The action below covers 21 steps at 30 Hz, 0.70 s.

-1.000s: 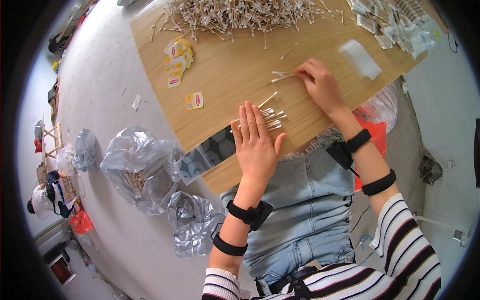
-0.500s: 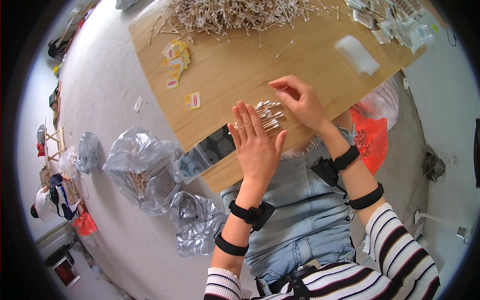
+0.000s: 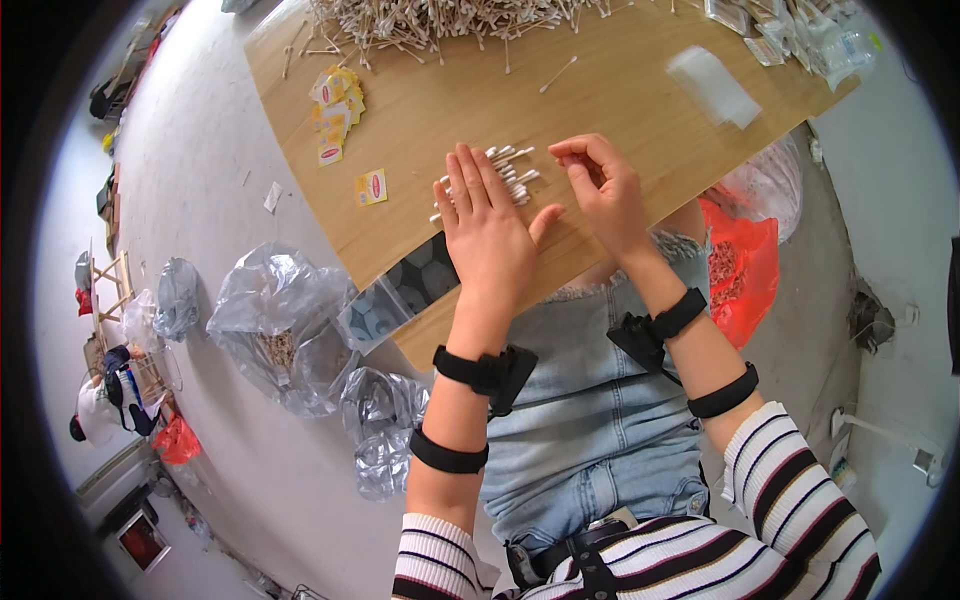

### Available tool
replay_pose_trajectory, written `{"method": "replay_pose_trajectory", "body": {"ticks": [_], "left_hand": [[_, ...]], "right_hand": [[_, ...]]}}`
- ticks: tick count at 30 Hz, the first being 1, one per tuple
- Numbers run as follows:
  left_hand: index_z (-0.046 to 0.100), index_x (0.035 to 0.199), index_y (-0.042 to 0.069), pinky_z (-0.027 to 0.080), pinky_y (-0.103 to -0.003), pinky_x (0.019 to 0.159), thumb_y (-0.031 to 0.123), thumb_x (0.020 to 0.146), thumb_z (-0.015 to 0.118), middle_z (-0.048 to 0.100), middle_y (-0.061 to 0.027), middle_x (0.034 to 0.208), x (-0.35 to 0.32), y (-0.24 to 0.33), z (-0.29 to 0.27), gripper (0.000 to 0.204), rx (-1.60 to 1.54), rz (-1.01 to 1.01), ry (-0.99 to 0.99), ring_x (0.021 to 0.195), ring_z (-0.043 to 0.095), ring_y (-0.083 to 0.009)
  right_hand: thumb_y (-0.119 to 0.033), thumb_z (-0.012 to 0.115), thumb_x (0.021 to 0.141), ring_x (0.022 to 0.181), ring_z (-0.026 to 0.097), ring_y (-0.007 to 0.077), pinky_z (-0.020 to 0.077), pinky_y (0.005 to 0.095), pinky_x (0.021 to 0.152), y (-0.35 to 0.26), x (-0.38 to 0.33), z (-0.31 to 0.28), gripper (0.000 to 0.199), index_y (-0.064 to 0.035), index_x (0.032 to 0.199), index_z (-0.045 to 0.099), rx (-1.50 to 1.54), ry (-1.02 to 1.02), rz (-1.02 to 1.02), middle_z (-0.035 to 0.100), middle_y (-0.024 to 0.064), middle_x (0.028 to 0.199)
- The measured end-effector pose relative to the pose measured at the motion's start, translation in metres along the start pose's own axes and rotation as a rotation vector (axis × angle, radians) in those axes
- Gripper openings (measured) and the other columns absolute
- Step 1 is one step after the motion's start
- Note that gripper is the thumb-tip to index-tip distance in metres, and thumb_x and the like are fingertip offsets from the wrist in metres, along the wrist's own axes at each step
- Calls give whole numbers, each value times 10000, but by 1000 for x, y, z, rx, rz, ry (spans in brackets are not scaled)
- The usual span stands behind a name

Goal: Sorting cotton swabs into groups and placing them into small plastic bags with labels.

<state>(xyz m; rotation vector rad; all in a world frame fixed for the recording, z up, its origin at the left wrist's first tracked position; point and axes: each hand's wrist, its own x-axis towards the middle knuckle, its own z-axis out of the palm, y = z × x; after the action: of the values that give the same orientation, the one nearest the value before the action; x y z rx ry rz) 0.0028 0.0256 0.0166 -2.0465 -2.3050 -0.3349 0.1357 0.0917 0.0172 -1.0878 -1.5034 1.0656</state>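
My left hand [image 3: 487, 235] lies flat over a small bunch of cotton swabs [image 3: 515, 178] on the wooden table, fingers stretched out and thumb spread. The swabs' white tips stick out on both sides of the fingers. My right hand [image 3: 607, 195] hovers just right of the bunch, fingers curled in toward the thumb. Whether anything small is pinched there is hidden. One small yellow and white card [image 3: 371, 187] lies left of my left hand. Farther off is a fanned stack of similar cards [image 3: 337, 110]. A big heap of loose swabs [image 3: 430, 22] covers the far side.
Clear plastic sleeves [image 3: 713, 85] lie at the table's right, below filled packets and a clear bottle [image 3: 848, 55]. A dark patterned pouch [image 3: 420, 275] sits at the near left edge. Grey plastic bags [image 3: 275, 325] stand on the floor; a red bag [image 3: 745, 270] is at right.
My left hand and the swabs under it have slid farther from me across the table. The right hand's fingers have drawn closer to its thumb. The whole view has shifted slightly.
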Motion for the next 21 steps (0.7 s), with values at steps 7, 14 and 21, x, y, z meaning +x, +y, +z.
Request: {"method": "replay_pose_trajectory", "body": {"ticks": [7,14,21], "left_hand": [[171,1490,-120,93,-499,1197,696,860,492,138,-279,1586,-45,20,-11,1081,-102,-20,-95,1495,96,-376],[161,1494,-118,84,-497,1198,704,855,492,132,-279,1587,-51,22,-11,1092,-106,-13,-100,1496,93,-375],[182,1481,-135,78,-510,1193,700,883,450,165,-292,1575,-29,14,-7,1061,-95,-13,-51,1491,115,-382]], "right_hand": [[-10,555,904,735,602,116,485,249,656,1,1,-1,134,-23,966,672,-46,-13,-34,661,52,893],[-7,553,900,720,598,131,484,258,647,0,1,-1,135,-24,966,670,-91,-35,-47,656,60,886],[4,548,893,689,591,134,472,262,615,0,2,1,138,-23,956,669,-79,-13,-57,652,58,875]]}}
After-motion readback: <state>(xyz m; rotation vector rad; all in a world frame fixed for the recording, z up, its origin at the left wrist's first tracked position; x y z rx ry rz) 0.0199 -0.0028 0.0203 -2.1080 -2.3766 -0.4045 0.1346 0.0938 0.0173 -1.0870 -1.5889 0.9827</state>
